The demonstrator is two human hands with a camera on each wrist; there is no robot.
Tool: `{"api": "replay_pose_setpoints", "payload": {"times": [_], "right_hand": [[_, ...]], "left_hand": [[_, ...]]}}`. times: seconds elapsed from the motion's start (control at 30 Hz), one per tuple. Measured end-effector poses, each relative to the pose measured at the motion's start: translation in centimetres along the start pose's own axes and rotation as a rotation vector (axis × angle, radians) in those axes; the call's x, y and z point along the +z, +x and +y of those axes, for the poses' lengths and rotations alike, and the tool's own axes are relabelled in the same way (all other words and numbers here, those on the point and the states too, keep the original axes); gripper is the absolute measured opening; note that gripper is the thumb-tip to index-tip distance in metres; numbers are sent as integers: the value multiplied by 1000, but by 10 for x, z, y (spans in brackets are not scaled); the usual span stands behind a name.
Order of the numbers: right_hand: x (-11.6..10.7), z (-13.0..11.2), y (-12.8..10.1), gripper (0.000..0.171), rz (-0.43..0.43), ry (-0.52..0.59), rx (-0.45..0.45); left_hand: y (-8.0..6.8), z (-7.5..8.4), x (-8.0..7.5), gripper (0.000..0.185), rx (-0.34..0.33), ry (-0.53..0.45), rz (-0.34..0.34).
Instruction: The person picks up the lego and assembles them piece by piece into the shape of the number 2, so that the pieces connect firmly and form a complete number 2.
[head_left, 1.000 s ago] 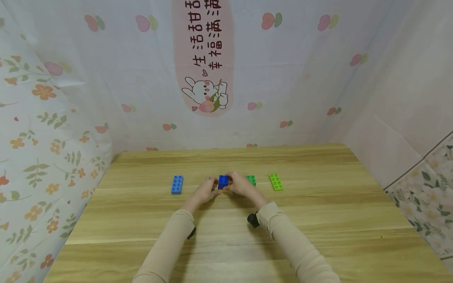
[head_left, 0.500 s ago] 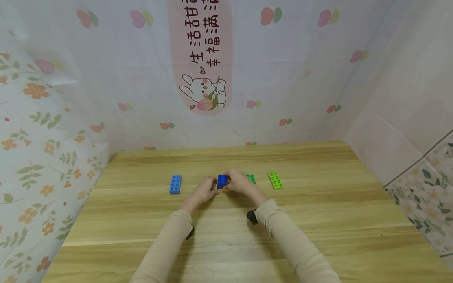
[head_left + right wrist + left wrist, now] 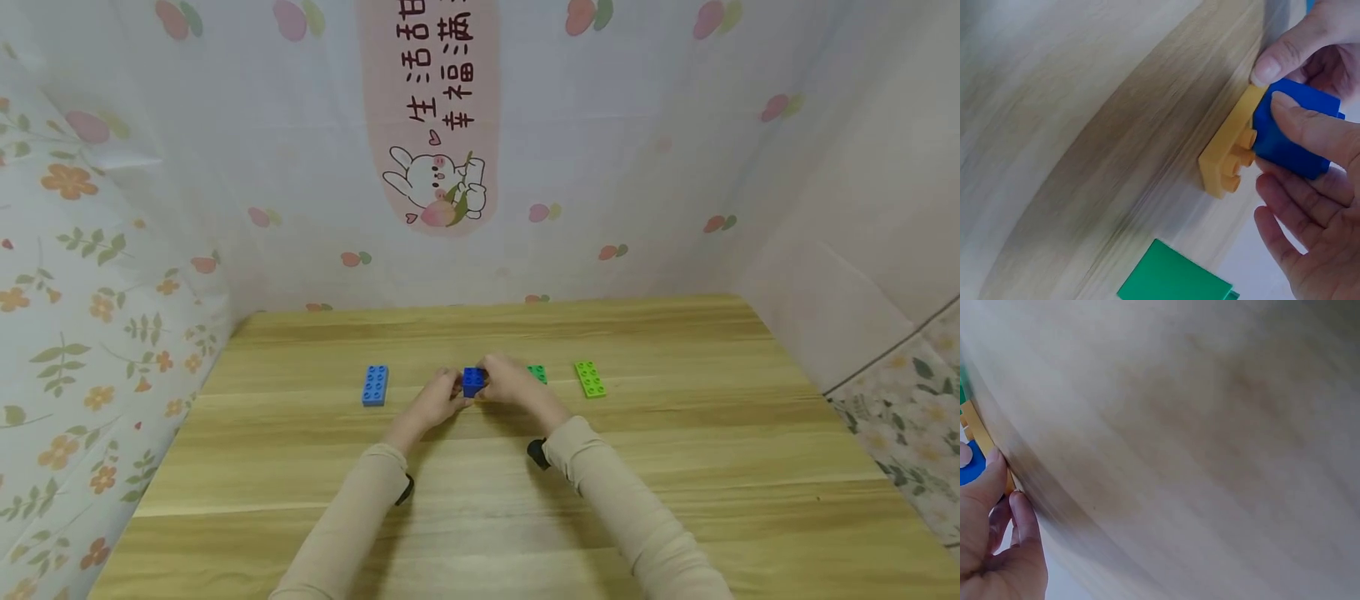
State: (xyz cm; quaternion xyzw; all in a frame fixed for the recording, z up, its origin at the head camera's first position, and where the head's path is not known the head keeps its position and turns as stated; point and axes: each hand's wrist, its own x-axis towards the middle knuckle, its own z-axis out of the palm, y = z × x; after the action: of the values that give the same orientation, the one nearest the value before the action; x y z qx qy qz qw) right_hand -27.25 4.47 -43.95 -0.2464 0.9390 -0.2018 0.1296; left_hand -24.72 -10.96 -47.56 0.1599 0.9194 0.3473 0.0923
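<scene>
At the middle of the table, a blue building brick [image 3: 473,382] stands on the studs of a flat yellow building brick [image 3: 1229,147], covering one end of it. My right hand [image 3: 510,386] grips the blue brick, its thumb on the near side and fingers behind. The thumb of my left hand [image 3: 438,400] lies against the covered end of the yellow brick, and its fingers pinch that end in the left wrist view. Several yellow studs show uncovered in the right wrist view. Any gap between the two bricks is hidden by fingers.
A light blue brick [image 3: 375,386] lies left of my hands on the wooden table [image 3: 480,500]. Just right of my right hand is a green brick [image 3: 537,373], partly hidden by it. Farther right lies a lime green brick [image 3: 590,379]. A patterned cloth [image 3: 315,167] hangs behind the table.
Both hands keep their hold on the blue and yellow bricks with hardly any movement. The yellow edge below the blue brick shows less now. The head view has shifted slightly.
</scene>
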Motion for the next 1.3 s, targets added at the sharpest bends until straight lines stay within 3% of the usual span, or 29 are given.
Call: {"api": "replay_pose_setpoints", "payload": {"times": [0.23,0.73,0.97,1.3], "right_hand": [[-1,1,-1,28,11,20,-27],[-1,0,-2,32,32,41,-20],[-1,4,-5,29,54,40,-6],[3,-1,-8,37,63,-10,-4]], "left_hand": [[4,4,-2,33,-13,-51,-30],[6,8,-6,39,-50,-3,-27],[10,12,-5,39,-35,58,-39],[5,16,-3,36,-61,50,-21]]}}
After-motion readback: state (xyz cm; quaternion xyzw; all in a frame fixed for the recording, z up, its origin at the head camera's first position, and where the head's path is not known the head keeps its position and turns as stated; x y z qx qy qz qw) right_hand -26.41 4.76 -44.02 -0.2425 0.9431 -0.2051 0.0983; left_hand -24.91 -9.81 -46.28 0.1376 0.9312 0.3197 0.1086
